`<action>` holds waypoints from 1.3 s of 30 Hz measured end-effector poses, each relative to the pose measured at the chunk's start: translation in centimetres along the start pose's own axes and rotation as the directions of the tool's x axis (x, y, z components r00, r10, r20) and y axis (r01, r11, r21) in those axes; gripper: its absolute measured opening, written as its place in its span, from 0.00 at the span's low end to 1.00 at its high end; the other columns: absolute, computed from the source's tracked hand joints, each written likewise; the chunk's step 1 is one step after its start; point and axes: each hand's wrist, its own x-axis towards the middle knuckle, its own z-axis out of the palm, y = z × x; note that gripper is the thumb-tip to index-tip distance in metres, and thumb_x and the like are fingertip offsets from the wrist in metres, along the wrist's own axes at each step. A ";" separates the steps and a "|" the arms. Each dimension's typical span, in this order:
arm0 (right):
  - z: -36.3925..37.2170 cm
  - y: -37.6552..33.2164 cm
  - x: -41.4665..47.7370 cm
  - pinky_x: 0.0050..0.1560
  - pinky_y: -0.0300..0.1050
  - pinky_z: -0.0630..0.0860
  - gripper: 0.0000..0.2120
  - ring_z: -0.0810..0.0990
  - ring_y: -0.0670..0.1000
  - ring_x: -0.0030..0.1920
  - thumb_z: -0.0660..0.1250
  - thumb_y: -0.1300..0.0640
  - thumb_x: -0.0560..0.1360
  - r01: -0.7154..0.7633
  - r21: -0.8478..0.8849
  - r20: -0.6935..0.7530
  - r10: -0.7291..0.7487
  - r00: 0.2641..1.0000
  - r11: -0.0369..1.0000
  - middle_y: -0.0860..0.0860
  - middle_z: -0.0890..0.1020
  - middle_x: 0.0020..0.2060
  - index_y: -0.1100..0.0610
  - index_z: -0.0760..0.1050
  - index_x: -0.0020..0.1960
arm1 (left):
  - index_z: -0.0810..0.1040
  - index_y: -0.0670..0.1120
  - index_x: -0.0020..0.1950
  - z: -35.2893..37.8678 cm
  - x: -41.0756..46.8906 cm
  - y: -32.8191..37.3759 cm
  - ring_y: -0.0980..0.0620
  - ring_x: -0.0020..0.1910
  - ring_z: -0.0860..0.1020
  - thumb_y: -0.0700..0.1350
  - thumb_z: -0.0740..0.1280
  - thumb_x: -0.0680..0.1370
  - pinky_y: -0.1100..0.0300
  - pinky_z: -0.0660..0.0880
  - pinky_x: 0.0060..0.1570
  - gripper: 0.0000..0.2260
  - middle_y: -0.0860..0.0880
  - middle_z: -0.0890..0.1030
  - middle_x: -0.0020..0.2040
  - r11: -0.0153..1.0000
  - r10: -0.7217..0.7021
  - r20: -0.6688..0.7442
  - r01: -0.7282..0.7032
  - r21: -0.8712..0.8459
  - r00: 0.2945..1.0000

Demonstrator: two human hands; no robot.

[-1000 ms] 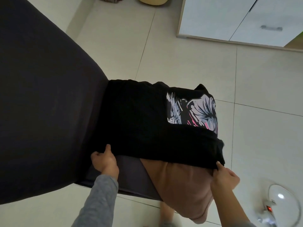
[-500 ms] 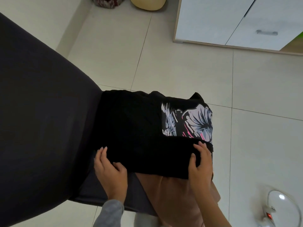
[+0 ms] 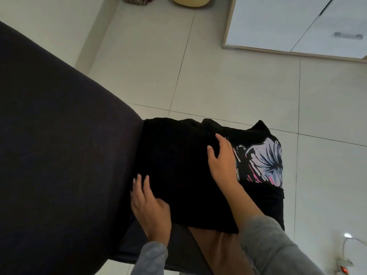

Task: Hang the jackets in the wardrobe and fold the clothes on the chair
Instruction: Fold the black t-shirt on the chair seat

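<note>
A folded black garment (image 3: 178, 167) with a white and pink flower print (image 3: 264, 161) lies on the seat of the dark chair (image 3: 49, 155). A brown garment (image 3: 216, 253) lies under it and sticks out at the near edge. My left hand (image 3: 149, 205) rests flat at the black garment's near left corner, fingers spread. My right hand (image 3: 222, 157) lies flat on top of the garment beside the print, pressing the fabric. Neither hand grips anything.
The chair's tall dark back fills the left of the view. A white cabinet (image 3: 278, 22) with a drawer handle stands at the far right. A yellow round object (image 3: 190, 1) sits at the far edge. A white device with a red light (image 3: 345, 268) lies on the tiled floor at near right.
Both hands let go of the garment's near edge after folding it over. My right hand slid forward onto the top by the print; my left hand stayed at the near left corner.
</note>
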 end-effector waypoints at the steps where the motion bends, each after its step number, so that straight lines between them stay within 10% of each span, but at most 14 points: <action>1: 0.4 -0.3 0.5 0.70 0.44 0.60 0.23 0.63 0.51 0.71 0.59 0.56 0.79 -0.015 -0.045 -0.006 0.015 1.000 0.999 0.53 0.67 0.70 0.57 0.61 0.73 | 0.70 0.42 0.68 0.0 0.4 0.3 0.47 0.73 0.60 0.27 0.64 0.68 0.48 0.57 0.71 0.29 0.45 0.66 0.73 0.998 0.051 -0.002 -0.051 -0.031 0.999; 8: 0.2 -0.9 3.6 0.61 0.48 0.67 0.21 0.69 0.55 0.62 0.63 0.59 0.76 0.060 -0.342 0.011 -0.060 0.998 0.938 0.54 0.73 0.60 0.57 0.67 0.68 | 0.71 0.45 0.67 0.1 6.7 5.1 0.59 0.68 0.65 0.28 0.59 0.74 0.74 0.60 0.66 0.24 0.53 0.69 0.67 0.882 0.275 0.094 -0.212 -0.421 0.957; 15: -0.1 -0.2 2.3 0.51 0.29 0.64 0.09 0.72 0.48 0.50 0.66 0.64 0.75 0.252 -0.119 0.034 -0.250 0.968 0.960 0.51 0.74 0.47 0.58 0.78 0.53 | 0.61 0.48 0.75 1.3 12.0 10.1 0.55 0.76 0.49 0.27 0.59 0.69 0.54 0.47 0.75 0.36 0.52 0.59 0.76 0.749 0.660 0.356 -0.620 -0.234 0.662; 19: -0.5 0.8 0.4 0.51 0.25 0.64 0.09 0.72 0.40 0.48 0.65 0.67 0.74 0.332 0.005 0.027 -0.332 0.943 0.943 0.46 0.75 0.45 0.56 0.77 0.49 | 0.76 0.49 0.56 1.7 12.7 9.2 0.56 0.76 0.52 0.35 0.64 0.67 0.49 0.40 0.75 0.19 0.53 0.66 0.73 0.622 0.741 0.449 -0.762 -0.180 0.499; 22: -0.7 1.8 -1.3 0.51 0.28 0.67 0.08 0.73 0.41 0.48 0.64 0.68 0.73 0.374 0.035 0.029 -0.375 0.926 0.927 0.46 0.76 0.44 0.57 0.77 0.48 | 0.75 0.46 0.46 1.4 12.1 7.3 0.53 0.62 0.73 0.39 0.67 0.66 0.51 0.55 0.74 0.10 0.52 0.79 0.52 0.602 0.781 0.330 -0.781 -0.168 0.531; 25: -0.5 2.5 -2.8 0.52 0.32 0.69 0.07 0.75 0.43 0.49 0.62 0.62 0.74 0.383 0.036 0.042 -0.385 0.922 0.923 0.45 0.76 0.45 0.56 0.77 0.49 | 0.75 0.45 0.43 0.8 10.6 5.5 0.51 0.45 0.74 0.37 0.71 0.64 0.54 0.72 0.56 0.10 0.51 0.76 0.42 0.638 0.764 0.249 -0.754 -0.153 0.596; 39: -2.1 5.0 -7.8 0.61 0.41 0.69 0.17 0.71 0.38 0.57 0.56 0.51 0.76 0.357 -0.093 0.195 -0.334 0.922 0.930 0.41 0.76 0.53 0.53 0.73 0.61 | 0.79 0.47 0.39 -1.2 3.1 -1.1 0.51 0.36 0.74 0.56 0.63 0.71 0.58 0.67 0.36 0.14 0.53 0.75 0.36 0.775 0.613 0.184 -0.630 0.049 0.768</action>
